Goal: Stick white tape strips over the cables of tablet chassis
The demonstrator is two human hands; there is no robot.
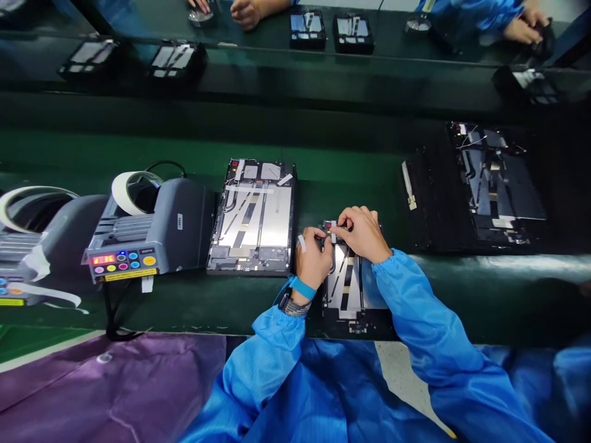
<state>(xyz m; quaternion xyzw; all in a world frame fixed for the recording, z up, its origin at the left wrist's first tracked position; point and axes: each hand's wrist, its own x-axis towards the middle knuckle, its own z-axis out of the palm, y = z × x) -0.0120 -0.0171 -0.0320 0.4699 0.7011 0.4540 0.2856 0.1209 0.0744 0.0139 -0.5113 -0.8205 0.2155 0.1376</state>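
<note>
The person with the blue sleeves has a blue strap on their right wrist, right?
Not quite. The head view shows the blue strap on the wrist of the left hand, not of the right hand. The blue sleeves are as you said.

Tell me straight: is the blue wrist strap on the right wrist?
No, the blue wrist strap is on the left wrist.

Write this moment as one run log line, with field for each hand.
left hand: on open tablet housing | right hand: pinching white strip | near: tape dispenser
</note>
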